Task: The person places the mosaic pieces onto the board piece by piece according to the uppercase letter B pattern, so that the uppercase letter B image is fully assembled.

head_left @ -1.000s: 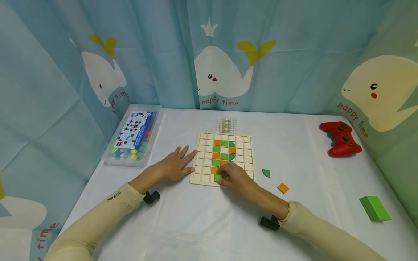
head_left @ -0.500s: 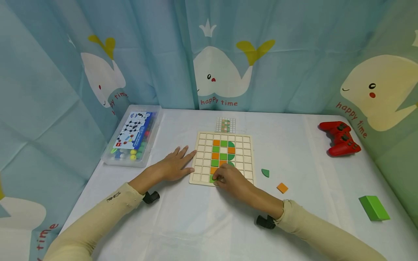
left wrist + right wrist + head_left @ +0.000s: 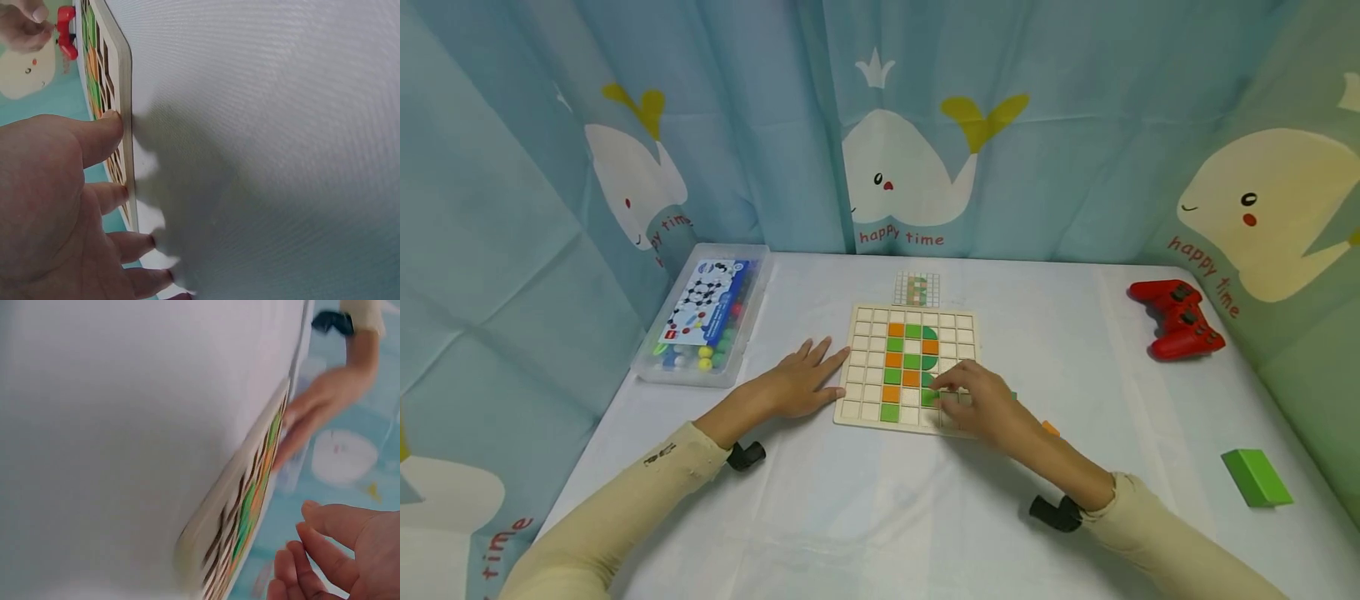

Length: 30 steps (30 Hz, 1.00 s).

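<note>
A wooden grid board (image 3: 865,342) lies on the table, bearing orange and green tiles in a letter-like pattern. My left hand (image 3: 801,383) lies spread at the board's left edge. In the left wrist view its thumb (image 3: 103,134) touches the board's rim. My right hand (image 3: 985,404) hovers over the board's lower right, thumb and fingers slightly bent, with nothing visible between them. Near its fingertips is a green square tile (image 3: 929,397) on the board. Another green square tile (image 3: 890,412) sits in the bottom row of the left column.
A small printed grid card (image 3: 917,289) lies behind the board. Right of it, an orange tile (image 3: 1050,428) is partly hidden by my arm. A clear plastic case (image 3: 752,317) stands left. At right are a red game controller (image 3: 1180,321) and a green block (image 3: 1257,478).
My right hand has let go of the green square tile in the bottom row and moved up and right. The left hand stays at the board's edge.
</note>
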### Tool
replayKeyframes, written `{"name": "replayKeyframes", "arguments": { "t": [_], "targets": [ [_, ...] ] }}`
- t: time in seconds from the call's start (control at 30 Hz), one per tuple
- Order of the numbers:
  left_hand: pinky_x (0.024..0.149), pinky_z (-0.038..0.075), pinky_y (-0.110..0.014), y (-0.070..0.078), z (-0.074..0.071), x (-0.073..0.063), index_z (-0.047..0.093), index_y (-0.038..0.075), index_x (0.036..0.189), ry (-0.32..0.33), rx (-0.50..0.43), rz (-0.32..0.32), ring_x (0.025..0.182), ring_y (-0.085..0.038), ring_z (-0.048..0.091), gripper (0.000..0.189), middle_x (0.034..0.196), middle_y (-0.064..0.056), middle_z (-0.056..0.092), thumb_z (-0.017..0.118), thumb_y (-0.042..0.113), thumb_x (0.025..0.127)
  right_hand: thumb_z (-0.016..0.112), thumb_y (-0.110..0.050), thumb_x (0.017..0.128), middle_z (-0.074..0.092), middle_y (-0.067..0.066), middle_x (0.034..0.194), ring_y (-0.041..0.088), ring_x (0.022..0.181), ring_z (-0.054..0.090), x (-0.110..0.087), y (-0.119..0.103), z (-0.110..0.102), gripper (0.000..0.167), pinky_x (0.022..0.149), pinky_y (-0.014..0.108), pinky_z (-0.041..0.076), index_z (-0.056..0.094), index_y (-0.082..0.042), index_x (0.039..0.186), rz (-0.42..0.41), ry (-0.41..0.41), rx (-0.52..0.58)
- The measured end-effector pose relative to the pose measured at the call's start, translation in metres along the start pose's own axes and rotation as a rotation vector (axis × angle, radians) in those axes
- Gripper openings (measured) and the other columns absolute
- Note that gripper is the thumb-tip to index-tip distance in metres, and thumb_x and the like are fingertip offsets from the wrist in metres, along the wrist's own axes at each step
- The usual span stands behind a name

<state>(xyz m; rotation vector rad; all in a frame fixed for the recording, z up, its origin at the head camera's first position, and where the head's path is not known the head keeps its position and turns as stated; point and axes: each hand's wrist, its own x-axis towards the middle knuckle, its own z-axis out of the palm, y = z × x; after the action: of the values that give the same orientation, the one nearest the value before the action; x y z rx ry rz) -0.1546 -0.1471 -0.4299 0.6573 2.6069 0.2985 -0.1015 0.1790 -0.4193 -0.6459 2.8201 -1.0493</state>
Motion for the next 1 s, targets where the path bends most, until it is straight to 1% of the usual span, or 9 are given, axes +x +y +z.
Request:
{"name": "replayKeyframes", "arguments": {
  "t": [0.13, 0.23, 0.37, 0.5, 0.63, 0.73, 0.87, 0.93, 1.0],
  "targets": [
    [0.128, 0.016, -0.064, 0.001, 0.0, 0.0, 0.014, 0.021, 0.172, -0.003, 0.004, -0.005, 0.161, -0.049, 0.004, 0.073, 0.176, -0.02, 0.005, 0.046, 0.049, 0.112, 0.077, -0.008, 0.096, 0.069, 0.013, 0.117, 0.032, 0.109, 0.067, -0.023, 0.021, -0.025, 0.027, 0.094, 0.053, 0.057, 0.073, -0.003, 0.123, 0.099, 0.083, -0.02],
    [0.128, 0.017, -0.064, 0.001, 0.001, 0.0, 0.015, 0.02, 0.172, -0.003, 0.005, -0.003, 0.161, -0.049, 0.004, 0.073, 0.176, -0.021, 0.006, 0.046, 0.048, 0.112, 0.077, -0.014, 0.098, 0.067, 0.017, 0.123, 0.039, 0.115, 0.066, -0.044, 0.035, -0.041, 0.034, 0.095, 0.056, 0.057, 0.069, -0.001, 0.129, 0.196, 0.111, -0.023],
    [0.128, 0.016, -0.064, 0.0, 0.002, 0.001, 0.014, 0.02, 0.172, -0.002, 0.001, -0.005, 0.161, -0.05, 0.004, 0.073, 0.176, -0.021, 0.006, 0.045, 0.048, 0.112, 0.077, -0.026, 0.099, 0.063, 0.021, 0.129, 0.045, 0.121, 0.062, -0.07, 0.052, -0.053, 0.048, 0.098, 0.06, 0.054, 0.063, 0.001, 0.136, 0.311, 0.087, -0.025],
    [0.128, 0.016, -0.065, 0.0, 0.002, 0.001, 0.014, 0.02, 0.172, 0.001, -0.006, -0.004, 0.161, -0.05, 0.004, 0.073, 0.177, -0.021, 0.006, 0.046, 0.048, 0.112, 0.078, -0.03, 0.097, 0.061, 0.024, 0.13, 0.044, 0.122, 0.06, -0.088, 0.065, -0.057, 0.056, 0.101, 0.062, 0.05, 0.06, 0.004, 0.138, 0.372, 0.05, -0.038],
    [0.128, 0.016, -0.064, 0.0, 0.001, 0.0, 0.014, 0.02, 0.172, 0.005, 0.001, -0.002, 0.161, -0.05, 0.004, 0.073, 0.176, -0.021, 0.005, 0.045, 0.048, 0.112, 0.081, -0.028, 0.095, 0.06, 0.026, 0.13, 0.042, 0.12, 0.061, -0.093, 0.072, -0.053, 0.062, 0.102, 0.059, 0.051, 0.056, 0.008, 0.139, 0.404, 0.014, -0.004],
    [0.128, 0.016, -0.065, 0.0, 0.0, 0.0, 0.014, 0.02, 0.172, 0.007, 0.004, 0.0, 0.161, -0.05, 0.004, 0.073, 0.176, -0.021, 0.005, 0.045, 0.048, 0.112, 0.083, -0.027, 0.094, 0.059, 0.027, 0.128, 0.041, 0.117, 0.062, -0.093, 0.073, -0.05, 0.062, 0.101, 0.058, 0.052, 0.055, 0.009, 0.137, 0.412, 0.004, 0.011],
    [0.127, 0.016, -0.066, 0.0, 0.001, 0.001, 0.015, 0.019, 0.172, 0.009, -0.005, 0.005, 0.161, -0.051, 0.004, 0.073, 0.176, -0.021, 0.006, 0.045, 0.048, 0.112, 0.081, -0.02, 0.095, 0.06, 0.023, 0.123, 0.038, 0.114, 0.063, -0.094, 0.074, -0.049, 0.049, 0.099, 0.056, 0.053, 0.059, 0.008, 0.13, 0.373, 0.009, -0.03],
    [0.127, 0.016, -0.066, 0.0, 0.002, 0.0, 0.015, 0.019, 0.172, 0.012, -0.007, 0.007, 0.16, -0.051, 0.004, 0.073, 0.176, -0.021, 0.006, 0.046, 0.047, 0.112, 0.079, -0.016, 0.096, 0.062, 0.019, 0.119, 0.034, 0.111, 0.064, -0.094, 0.075, -0.048, 0.041, 0.095, 0.051, 0.055, 0.062, 0.006, 0.126, 0.338, 0.012, -0.057],
    [0.127, 0.016, -0.066, 0.0, 0.002, 0.0, 0.015, 0.019, 0.172, 0.016, -0.007, 0.009, 0.16, -0.051, 0.004, 0.073, 0.176, -0.021, 0.006, 0.046, 0.047, 0.112, 0.079, -0.013, 0.096, 0.063, 0.016, 0.115, 0.03, 0.106, 0.065, -0.094, 0.076, -0.048, 0.036, 0.09, 0.043, 0.057, 0.064, 0.005, 0.123, 0.308, 0.018, -0.075]
  ]
}}
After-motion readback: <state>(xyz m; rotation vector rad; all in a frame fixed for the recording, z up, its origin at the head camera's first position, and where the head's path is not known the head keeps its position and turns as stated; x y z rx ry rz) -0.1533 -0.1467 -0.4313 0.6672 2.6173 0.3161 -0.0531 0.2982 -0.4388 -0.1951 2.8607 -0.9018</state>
